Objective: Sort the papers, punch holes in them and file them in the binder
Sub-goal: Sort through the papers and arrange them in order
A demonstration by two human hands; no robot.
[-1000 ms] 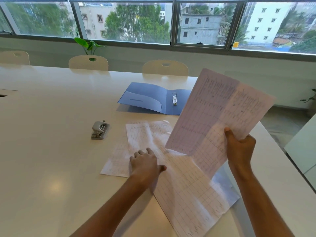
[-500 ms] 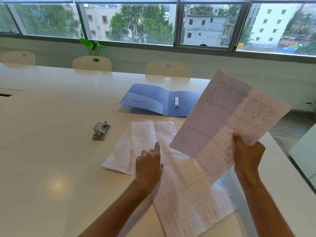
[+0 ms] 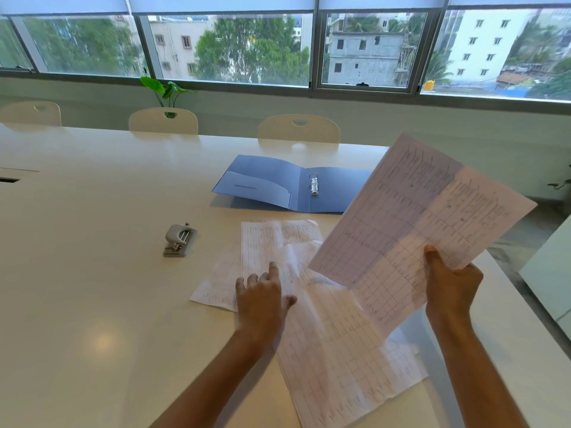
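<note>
My right hand [image 3: 451, 287] grips the lower edge of a few printed sheets [image 3: 414, 223], held up and tilted over the table's right side. My left hand [image 3: 262, 296] rests on the loose papers [image 3: 340, 350] spread on the table, fingers straight and spread, the forefinger reaching forward. An open blue binder [image 3: 272, 183] with metal rings lies flat beyond the papers. A grey hole punch [image 3: 179, 240] stands to the left of the papers.
The white table [image 3: 77, 273] stretches far to the left and its right edge runs close behind my right hand. Three cream chairs [image 3: 298, 129] line the far side under the windows. A small green plant [image 3: 165, 89] stands by the sill.
My left hand has slid a little forward over the table papers and stretched its fingers. The held sheets stayed up in my right hand, drifting slightly right.
</note>
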